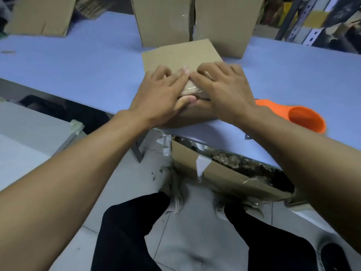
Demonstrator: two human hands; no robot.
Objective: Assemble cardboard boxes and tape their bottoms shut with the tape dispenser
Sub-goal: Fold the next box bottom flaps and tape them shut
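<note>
At the centre of the frame a small cardboard box [180, 55] sits on the pale blue table [78, 61], close to the table's near edge, with its taped face turned up. Both hands lie flat on that face, side by side and touching at the fingertips: the left hand [158, 94] and the right hand [224, 90] press with straight, spread fingers on a strip of clear tape [190, 89] that shines between them and runs over the near edge of the box. The left thumb lies against the near side of the box below the tape; neither hand curls round anything. Just right of the right wrist, the orange tape dispenser [300, 116] lies on the table, apart from both hands. Behind the box, at the top centre, two taller cardboard boxes [166, 22] stand side by side, and another carton [41, 14] stands at the upper left. Below the table edge an open box of scraps [224, 173] rests on the floor.
</note>
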